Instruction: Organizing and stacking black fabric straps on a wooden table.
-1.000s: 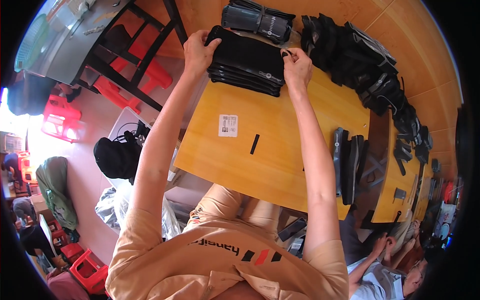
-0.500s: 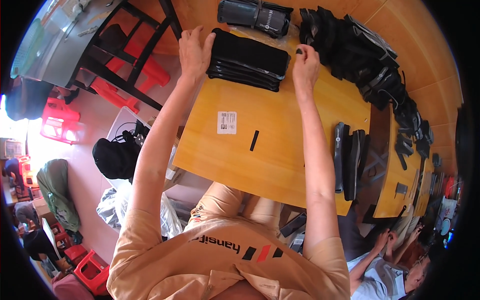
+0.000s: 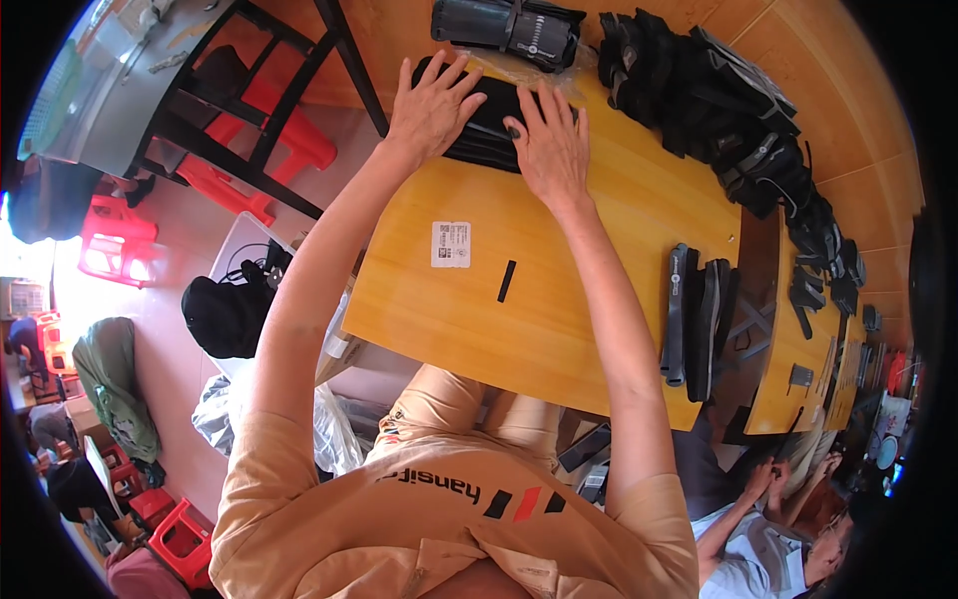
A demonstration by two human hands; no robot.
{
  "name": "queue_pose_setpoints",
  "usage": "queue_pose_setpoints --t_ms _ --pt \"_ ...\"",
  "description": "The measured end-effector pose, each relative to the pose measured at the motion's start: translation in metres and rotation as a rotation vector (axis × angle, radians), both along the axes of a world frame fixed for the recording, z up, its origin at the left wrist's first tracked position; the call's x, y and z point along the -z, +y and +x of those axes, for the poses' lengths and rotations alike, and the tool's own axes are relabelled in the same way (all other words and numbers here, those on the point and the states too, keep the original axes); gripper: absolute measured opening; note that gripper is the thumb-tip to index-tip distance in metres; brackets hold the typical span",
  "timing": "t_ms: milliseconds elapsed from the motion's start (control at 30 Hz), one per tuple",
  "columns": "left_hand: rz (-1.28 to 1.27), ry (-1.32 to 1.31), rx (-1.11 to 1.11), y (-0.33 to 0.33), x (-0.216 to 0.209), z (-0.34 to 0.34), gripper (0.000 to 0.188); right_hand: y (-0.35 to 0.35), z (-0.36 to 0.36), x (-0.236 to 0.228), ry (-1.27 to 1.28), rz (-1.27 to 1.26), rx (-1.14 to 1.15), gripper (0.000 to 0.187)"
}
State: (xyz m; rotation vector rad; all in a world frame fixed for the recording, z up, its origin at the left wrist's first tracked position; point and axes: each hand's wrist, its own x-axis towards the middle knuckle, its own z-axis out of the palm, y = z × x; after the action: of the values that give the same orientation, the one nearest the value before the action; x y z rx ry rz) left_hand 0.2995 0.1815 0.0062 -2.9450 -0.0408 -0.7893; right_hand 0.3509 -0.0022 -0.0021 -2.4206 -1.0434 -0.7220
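Observation:
A stack of black, padded-looking fabric pieces [image 3: 493, 112] lies at the far side of the yellow table [image 3: 469, 319]. My left hand [image 3: 429, 108] rests on its left part, fingers spread. On its right part lies my right hand [image 3: 552, 145], fingers stretched out and slightly apart. Something small and dark sits at my right thumb tip; I cannot make out what. My hands cover much of the stack. Nearer to me are a white printed label [image 3: 452, 245] and a short black strip [image 3: 507, 282], both flat on the tabletop.
Behind the stack lies a strapped black bundle [image 3: 509, 32] on clear plastic. A long heap of black gear [image 3: 699, 105] lines the wall. Narrow grey-black pieces [image 3: 689, 319] lie at the table's right edge. A co-worker [image 3: 758, 549] sits at lower right; red stools [image 3: 118, 240] stand left.
Both hands have come inward from the stack's two sides and now lie on top of it. My right hand's fingers, bent before, are stretched out.

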Motion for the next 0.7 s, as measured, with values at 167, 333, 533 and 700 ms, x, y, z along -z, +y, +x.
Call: queue_pose_setpoints --t_ms 167,333,533,700 --pt "-0.057 0.015 -0.036 0.0 0.015 -0.002 0.046 -0.002 0.001 0.008 0.07 -0.09 0.03 0.047" --pt "-0.07 0.013 -0.017 -0.006 0.017 0.0 0.048 -0.007 -0.002 0.013 0.025 -0.072 0.053 0.049" --pt "-0.002 0.217 -0.156 0.005 0.007 0.004 0.049 -0.006 -0.007 -0.005 0.028 0.069 -0.004 0.049" --pt "-0.106 -0.006 -0.066 0.004 -0.009 -0.005 0.05 -0.082 -0.063 -0.045 0.064 0.197 -0.005 0.036"
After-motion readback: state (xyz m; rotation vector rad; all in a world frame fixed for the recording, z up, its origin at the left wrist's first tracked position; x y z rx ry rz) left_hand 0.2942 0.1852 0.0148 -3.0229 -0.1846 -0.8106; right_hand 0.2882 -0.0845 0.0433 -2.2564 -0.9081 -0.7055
